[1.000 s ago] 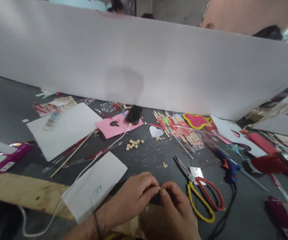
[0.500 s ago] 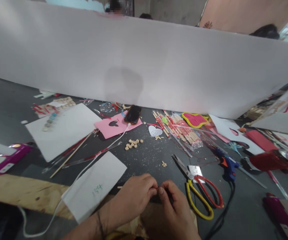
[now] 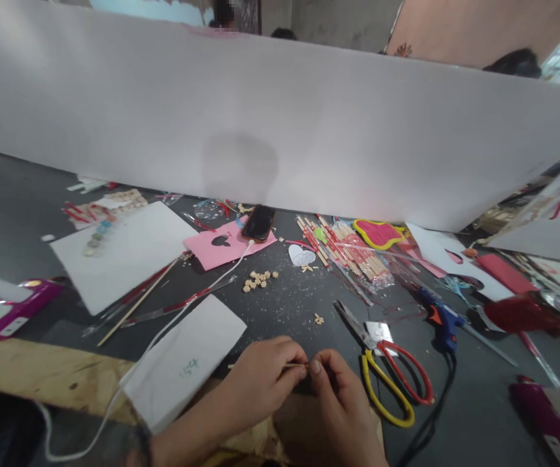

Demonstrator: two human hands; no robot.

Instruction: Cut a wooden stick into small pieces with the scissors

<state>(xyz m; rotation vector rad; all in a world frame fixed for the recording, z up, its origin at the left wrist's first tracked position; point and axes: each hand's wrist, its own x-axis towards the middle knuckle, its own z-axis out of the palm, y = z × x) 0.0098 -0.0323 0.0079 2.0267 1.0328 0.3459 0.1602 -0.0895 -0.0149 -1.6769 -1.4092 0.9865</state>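
Observation:
Near the table's front edge, my left hand is closed around a thin wooden stick. The stick shows between the thumb and forefinger, and a pale end juts out left of the hand. My right hand is closed in a pinch close to the stick's right tip, and what its fingertips hold is too small to make out. To the right of it lie scissors with one yellow and one red handle. A small cluster of cut wooden bits lies just beyond my hands.
A blue glue gun lies to the right with its black cord trailing forward. A white card is at left, crossed by a white cable leading to a phone. Farther back are a pile of beads and wrapped sticks.
My left hand and forearm have shifted slightly, and more of the stick shows between its thumb and forefinger. My right hand stays nearly in place. Things on the table have not moved.

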